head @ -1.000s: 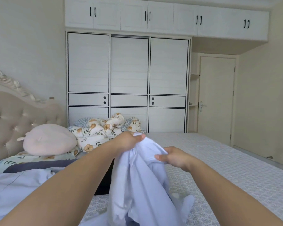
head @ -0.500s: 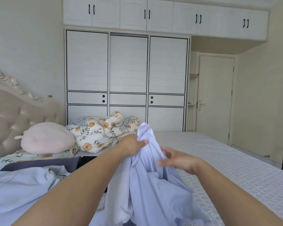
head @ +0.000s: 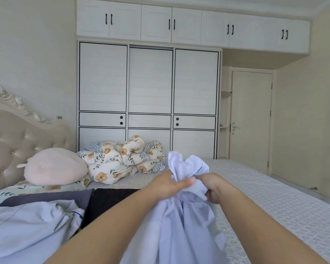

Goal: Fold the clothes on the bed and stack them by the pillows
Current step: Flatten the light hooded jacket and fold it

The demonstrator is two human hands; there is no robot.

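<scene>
Both hands, left hand (head: 170,184) and right hand (head: 214,187), grip a bunched pale shirt (head: 181,225) with closed fingers above the bed (head: 274,202). Folding looks barely begun; next, find the edges and spread it flat

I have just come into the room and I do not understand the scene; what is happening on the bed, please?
A person is sorting laundry on the bed. Both hands grip one pale blue garment bunched together at its top: the left hand and the right hand hold it up close together, and the rest hangs down, not yet folded. Another pale blue garment lies crumpled at the left, beside dark clothes. A pink pillow and a floral quilt sit near the headboard.
</scene>
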